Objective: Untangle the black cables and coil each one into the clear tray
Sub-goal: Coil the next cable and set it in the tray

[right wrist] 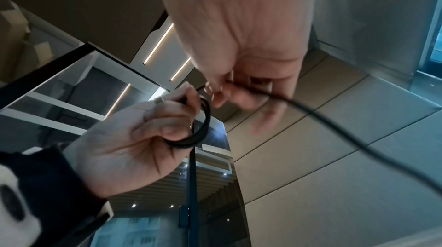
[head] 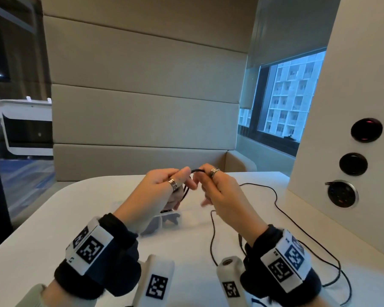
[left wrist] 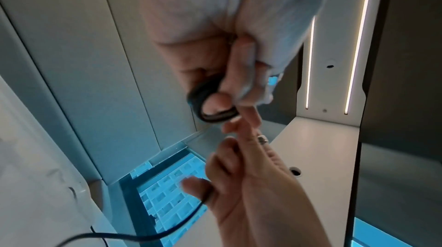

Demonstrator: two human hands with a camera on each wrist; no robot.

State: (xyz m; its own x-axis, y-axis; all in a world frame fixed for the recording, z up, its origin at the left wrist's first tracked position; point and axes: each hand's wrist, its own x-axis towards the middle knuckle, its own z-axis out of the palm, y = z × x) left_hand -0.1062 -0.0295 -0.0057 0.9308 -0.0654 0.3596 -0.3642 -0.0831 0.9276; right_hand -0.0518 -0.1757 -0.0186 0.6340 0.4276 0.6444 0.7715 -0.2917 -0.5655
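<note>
Winding the black cable [head: 277, 209] into small loops, we are holding the little coil [right wrist: 199, 128] in our left hand [head: 162, 191], with its fingers [right wrist: 167, 130] curled round the loops, while our right hand [head: 220, 196] is pinching the loose part just beside it and feeding it over. We are thinking each new loop should be the same size as the others, and the long tail lying on the tabletop [head: 120, 238] should be sliding through without twisting or catching. The clear tray [head: 186, 220] is sitting on the tabletop right under our hands, so the finished coil should be dropping in easily.
</note>
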